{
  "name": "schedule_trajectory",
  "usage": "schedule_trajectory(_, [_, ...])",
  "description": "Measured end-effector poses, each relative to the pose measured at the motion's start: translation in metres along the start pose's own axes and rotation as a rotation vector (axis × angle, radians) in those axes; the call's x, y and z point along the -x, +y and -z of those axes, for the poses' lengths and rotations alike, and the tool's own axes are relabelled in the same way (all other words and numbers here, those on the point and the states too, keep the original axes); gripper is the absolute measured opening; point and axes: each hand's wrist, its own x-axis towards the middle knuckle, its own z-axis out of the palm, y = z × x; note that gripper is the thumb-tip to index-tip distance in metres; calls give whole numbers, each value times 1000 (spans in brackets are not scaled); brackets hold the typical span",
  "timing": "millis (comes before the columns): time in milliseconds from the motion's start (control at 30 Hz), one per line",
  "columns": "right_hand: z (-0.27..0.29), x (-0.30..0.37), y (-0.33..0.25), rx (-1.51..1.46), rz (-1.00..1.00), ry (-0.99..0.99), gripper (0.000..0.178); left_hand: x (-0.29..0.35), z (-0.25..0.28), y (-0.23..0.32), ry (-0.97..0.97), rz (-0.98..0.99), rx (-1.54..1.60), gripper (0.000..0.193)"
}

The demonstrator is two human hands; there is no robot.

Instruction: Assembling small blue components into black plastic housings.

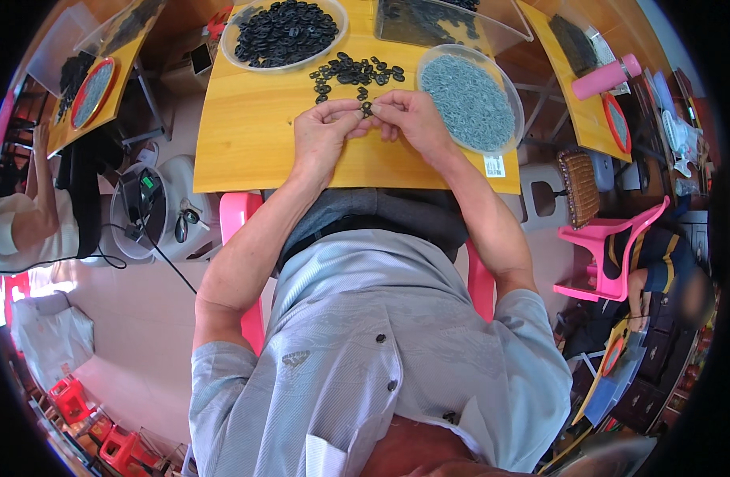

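Over the near part of the yellow table (246,147), my left hand (321,133) and my right hand (413,119) meet, thumbs and fingers pinched around one small black oval piece (366,110). The piece seems to have holes; finer detail is too small to read. Just beyond my fingers lies a loose cluster of similar black oval pieces (353,71). A round pale tray (225,38) at the far left holds a heap of them. To the right of my right hand, a second clear tray (518,127) is filled with small grey-blue metallic-looking pieces (467,99).
A clear plastic bin (500,25) with black pieces stands at the table's far right. On the right side table are a pink bottle (607,77) and a red-rimmed dish (617,123). People sit at left (39,207) and right (663,262), near a pink chair (615,254).
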Motion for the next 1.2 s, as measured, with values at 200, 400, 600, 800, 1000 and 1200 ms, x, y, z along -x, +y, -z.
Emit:
schedule_trajectory(200, [-2, 2, -1, 33, -19, -9, 19, -1, 1, -3, 6, 5, 16, 19])
schedule_trajectory(400, [2, 2, -3, -17, -36, -49, 17, -3, 2, -2, -32, -9, 22, 19])
schedule_trajectory(600, [3, 2, -3, -40, -2, -41, 17, -4, 3, -3, -73, -22, -24, 19])
schedule_trajectory(800, [0, 4, -7, -40, 45, -5, 14, -5, 3, -3, -68, -25, -65, 19])
schedule_trajectory(1000, [5, 5, -10, -27, 55, -12, 12, -4, 4, -3, -104, -19, -99, 23])
schedule_trajectory(1200, [7, 7, -16, -47, 43, 2, 10, -7, 8, -8, -243, -189, -321, 34])
